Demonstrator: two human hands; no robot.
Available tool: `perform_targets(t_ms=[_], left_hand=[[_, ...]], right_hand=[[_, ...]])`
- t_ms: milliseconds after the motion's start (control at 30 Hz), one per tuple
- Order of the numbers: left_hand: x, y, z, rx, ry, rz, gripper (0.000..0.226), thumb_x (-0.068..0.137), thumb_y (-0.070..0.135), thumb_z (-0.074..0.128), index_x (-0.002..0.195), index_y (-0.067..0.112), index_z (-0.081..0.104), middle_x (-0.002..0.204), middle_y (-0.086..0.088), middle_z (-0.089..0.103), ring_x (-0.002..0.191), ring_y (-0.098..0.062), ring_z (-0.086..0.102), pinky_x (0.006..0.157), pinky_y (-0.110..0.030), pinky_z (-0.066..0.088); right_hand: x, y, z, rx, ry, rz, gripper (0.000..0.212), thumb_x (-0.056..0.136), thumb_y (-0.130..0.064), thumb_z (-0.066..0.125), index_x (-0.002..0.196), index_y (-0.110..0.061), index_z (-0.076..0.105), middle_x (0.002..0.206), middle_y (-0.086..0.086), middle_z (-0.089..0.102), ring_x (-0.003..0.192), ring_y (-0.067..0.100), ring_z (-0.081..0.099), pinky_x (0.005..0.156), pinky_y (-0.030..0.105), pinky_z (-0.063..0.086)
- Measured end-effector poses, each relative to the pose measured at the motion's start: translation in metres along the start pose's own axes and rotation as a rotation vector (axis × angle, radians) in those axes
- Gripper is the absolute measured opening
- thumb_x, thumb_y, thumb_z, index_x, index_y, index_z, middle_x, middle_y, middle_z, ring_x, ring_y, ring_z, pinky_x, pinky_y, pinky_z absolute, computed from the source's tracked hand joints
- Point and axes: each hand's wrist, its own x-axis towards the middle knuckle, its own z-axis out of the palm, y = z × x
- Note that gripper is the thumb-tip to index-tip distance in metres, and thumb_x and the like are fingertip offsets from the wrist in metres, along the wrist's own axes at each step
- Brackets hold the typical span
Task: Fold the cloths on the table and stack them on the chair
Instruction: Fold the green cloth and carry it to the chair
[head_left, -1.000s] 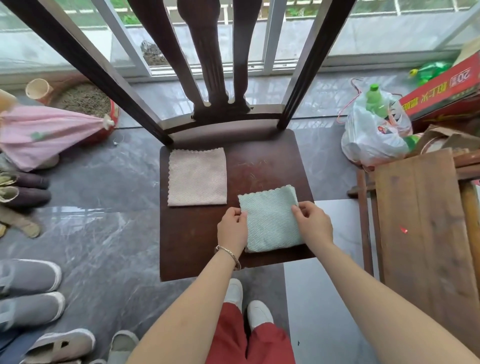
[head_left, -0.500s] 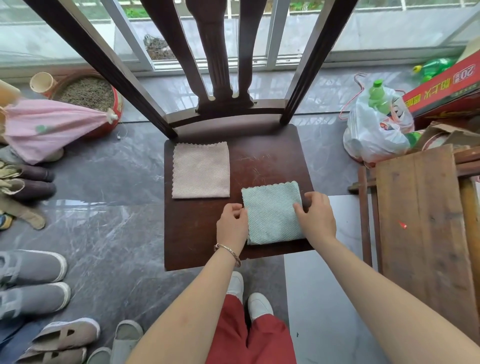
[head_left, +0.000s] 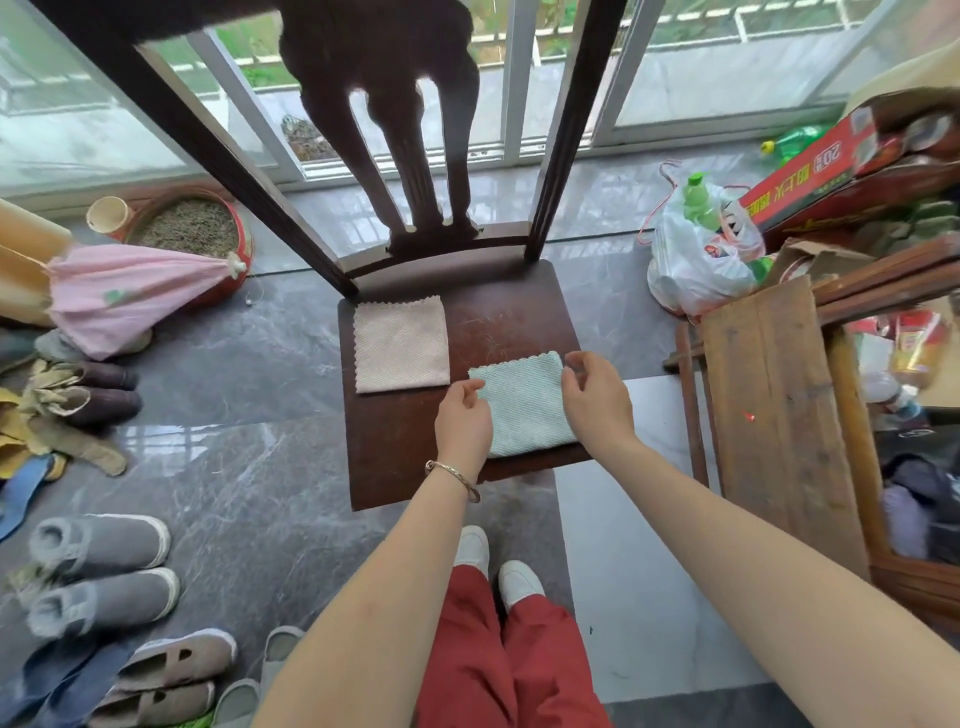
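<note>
A folded green cloth lies flat on the front right of the dark wooden chair seat. A folded beige cloth lies apart from it at the seat's back left. My left hand is at the green cloth's left edge, fingers loosely curled, thumb tip over its near corner. My right hand hovers at the cloth's right edge by its far corner, thumb and fingers slightly parted. Neither hand plainly pinches the fabric.
The chair back rises ahead. A wooden plank and a white plastic bag stand to the right. Shoes and a pink umbrella crowd the floor on the left. My feet are under the seat's front edge.
The green cloth has slid farther back onto the seat. Both hands, which pinched its side edges, have loosened and lifted a little.
</note>
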Motion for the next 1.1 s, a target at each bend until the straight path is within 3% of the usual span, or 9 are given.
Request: perform_targets(t_ms=[100, 300, 667, 900, 1100], left_hand=[[-0.023, 0.019, -0.005, -0.056, 0.009, 0.013, 0.033, 0.089, 0.002, 0.039, 0.114, 0.013, 0.057, 0.091, 0.007, 0.057, 0.065, 0.0, 0.046, 0.046, -0.003, 0.038], [-0.072, 0.048, -0.017, -0.146, -0.002, 0.035, 0.031, 0.088, 0.003, 0.043, 0.112, 0.016, 0.057, 0.121, -0.006, 0.06, 0.098, -0.015, 0.056, 0.081, -0.026, 0.046], [-0.157, 0.081, -0.043, -0.19, 0.001, 0.134, 0.036, 0.09, -0.002, 0.038, 0.121, 0.009, 0.051, 0.132, -0.006, 0.053, 0.124, -0.017, 0.047, 0.088, -0.02, 0.035], [-0.2, 0.094, -0.061, -0.208, -0.001, 0.192, 0.036, 0.09, -0.002, 0.039, 0.122, 0.007, 0.05, 0.132, -0.005, 0.052, 0.118, -0.011, 0.047, 0.09, -0.018, 0.033], [-0.235, 0.098, -0.073, -0.22, -0.019, 0.217, 0.037, 0.09, -0.002, 0.039, 0.124, 0.007, 0.05, 0.133, -0.005, 0.052, 0.126, -0.016, 0.046, 0.095, -0.018, 0.034]], right_hand=[[-0.02, -0.015, -0.023, 0.023, 0.001, -0.028, 0.028, 0.095, -0.021, 0.042, 0.121, -0.015, 0.053, 0.124, 0.003, 0.057, 0.109, 0.019, 0.055, 0.089, 0.029, 0.04], [-0.06, -0.046, -0.056, 0.075, -0.008, -0.098, 0.029, 0.094, -0.018, 0.045, 0.122, -0.016, 0.052, 0.125, 0.001, 0.056, 0.107, 0.018, 0.055, 0.087, 0.026, 0.041], [-0.132, -0.075, -0.096, 0.139, -0.011, -0.174, 0.032, 0.094, -0.015, 0.045, 0.125, -0.017, 0.052, 0.124, 0.002, 0.057, 0.107, 0.016, 0.055, 0.085, 0.021, 0.039], [-0.172, -0.086, -0.12, 0.18, 0.011, -0.17, 0.033, 0.094, -0.019, 0.048, 0.126, -0.02, 0.05, 0.119, 0.002, 0.06, 0.109, 0.018, 0.056, 0.086, 0.022, 0.039], [-0.21, -0.091, -0.134, 0.212, 0.053, -0.202, 0.033, 0.093, -0.023, 0.051, 0.126, -0.02, 0.051, 0.123, 0.0, 0.06, 0.11, 0.016, 0.056, 0.092, 0.027, 0.043]])
